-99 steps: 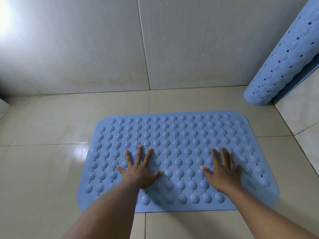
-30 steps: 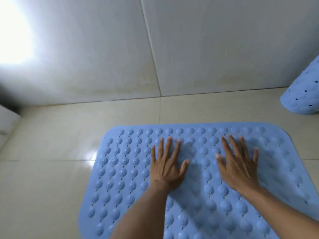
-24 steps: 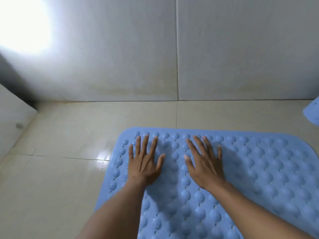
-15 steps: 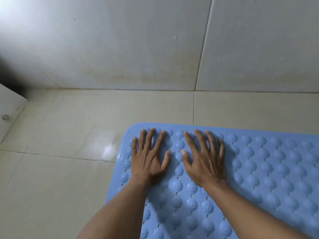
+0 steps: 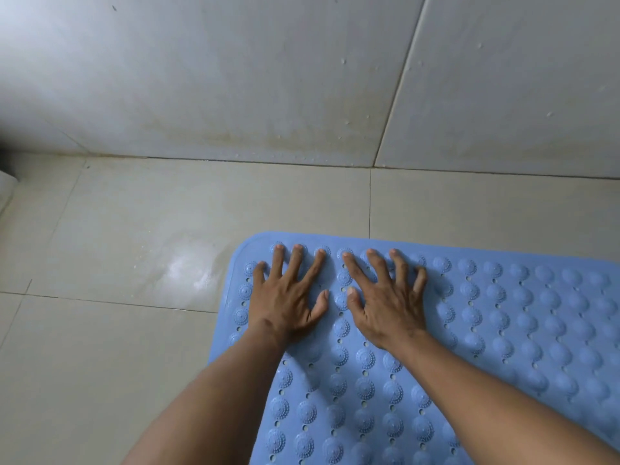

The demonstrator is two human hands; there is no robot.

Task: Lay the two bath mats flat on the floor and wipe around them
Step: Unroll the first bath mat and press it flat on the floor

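A light blue rubber bath mat [image 5: 503,330] with raised round bumps and small holes lies flat on the beige tiled floor, reaching off the right and bottom edges of the view. My left hand [image 5: 288,297] rests palm down with fingers spread on the mat's far left corner. My right hand [image 5: 385,300] lies flat just beside it, fingers spread, thumbs nearly touching. Neither hand holds anything. The second mat is out of view.
A grey tiled wall [image 5: 268,78] meets the floor [image 5: 134,246] just beyond the mat. A wet, shiny patch [image 5: 188,270] sits on the floor left of the mat. A white edge of some object [image 5: 5,193] shows at the far left.
Both hands have slid leftwards and forward across the mat to its far left corner and come closer together. The view has swung left, so the rolled second mat has left the frame.
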